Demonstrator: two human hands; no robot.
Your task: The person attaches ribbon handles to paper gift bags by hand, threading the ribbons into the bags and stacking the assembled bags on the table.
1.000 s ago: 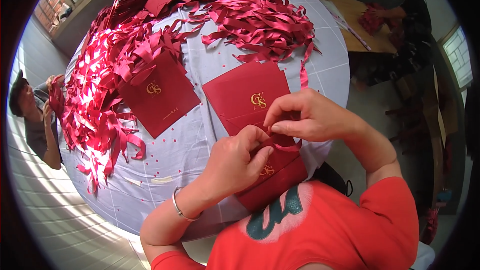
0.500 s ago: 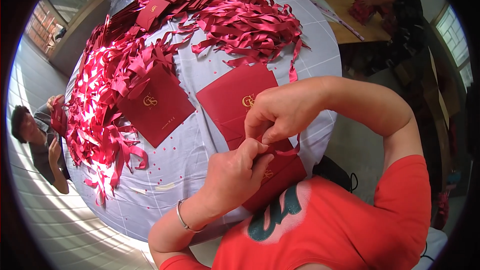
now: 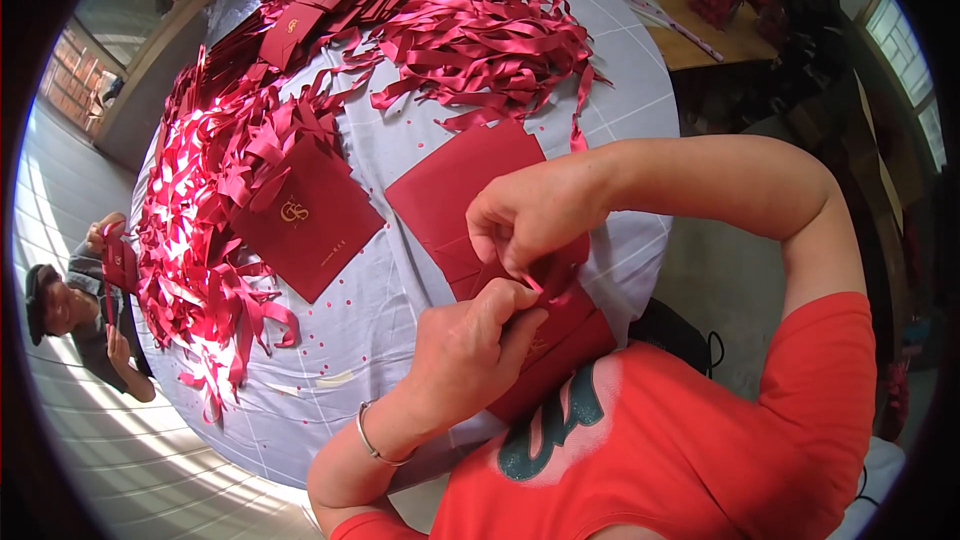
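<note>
A dark red paper bag (image 3: pixel 545 375) with a gold emblem lies at the near table edge, against my shirt. My left hand (image 3: pixel 458 355) is closed in a pinch at the bag's upper part, its thumb and forefinger partly covering the emblem. Just above it, my right hand (image 3: pixel 540 210) is bent over and pinches a red ribbon (image 3: pixel 562 290), which loops beside the fingertips. The exact grip point is hidden by my fingers. Beyond my hands lies a stack of flat red bags (image 3: pixel 455 180), partly under my right hand.
Another flat red bag (image 3: pixel 308 220) lies left of centre. Heaps of ribbon-handled bags (image 3: pixel 215 175) and ribbons (image 3: pixel 490 50) cover the table's left and far sides. A person (image 3: pixel 75 305) at the left holds a red bag; another person (image 3: pixel 800 20) works at a wooden table (image 3: pixel 665 25).
My right hand has shifted slightly up and left, away from my left fingertips, and more of the ribbon shows between them. My left hand stays nearly in place. The view has shifted a little.
</note>
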